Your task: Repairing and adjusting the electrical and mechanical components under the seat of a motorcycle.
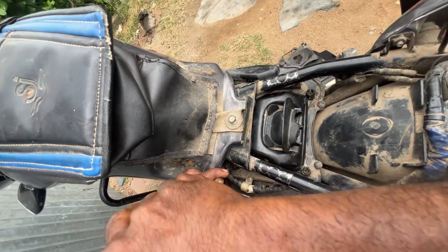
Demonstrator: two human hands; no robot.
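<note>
My right hand (186, 210) reaches in from the lower right, its forearm lying across the bottom of the view. Its fingertips curl in against the near side of a motorcycle frame tube (275, 172), just below the rear edge of the fuel tank (163, 116). What the fingers touch or hold there is hidden by the hand itself. The seat is off, so the dusty frame, a black plastic air box (282, 128) and a muddy rear tray (368, 130) lie bare. My left hand is out of view.
A black and blue padded tank cover (51, 93) fills the left. A black crash guard bar (112, 198) sticks out below it, over a grey slatted surface (56, 224). Bare dirt with grass and flat stones (298, 9) lies beyond the motorcycle.
</note>
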